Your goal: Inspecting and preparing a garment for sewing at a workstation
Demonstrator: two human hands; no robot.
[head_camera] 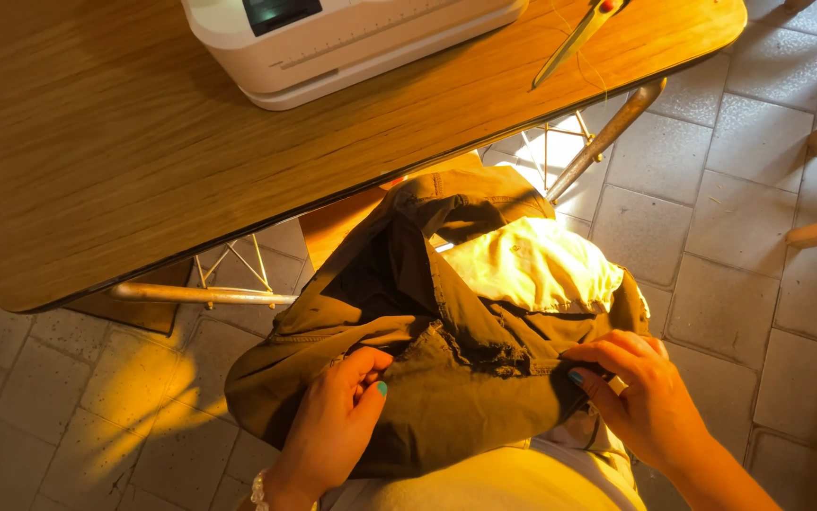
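Note:
A dark olive-brown garment (446,360), like a pair of trousers turned partly inside out, lies bunched on my lap below the table edge. Its pale yellow pocket lining (532,265) shows at the upper right. My left hand (333,426) grips a fold of the dark cloth at the lower left, thumb on top. My right hand (640,393) pinches the cloth at the right, fingers curled over a frayed, torn spot (503,358) between the two hands. Both thumbnails are painted teal.
A wooden table (124,161) fills the upper left, with a white sewing machine (333,43) on it. Scissors with a red handle (574,38) lie near the table's right end. Metal table legs (607,142) and wire chair legs stand on the grey tiled floor (768,218).

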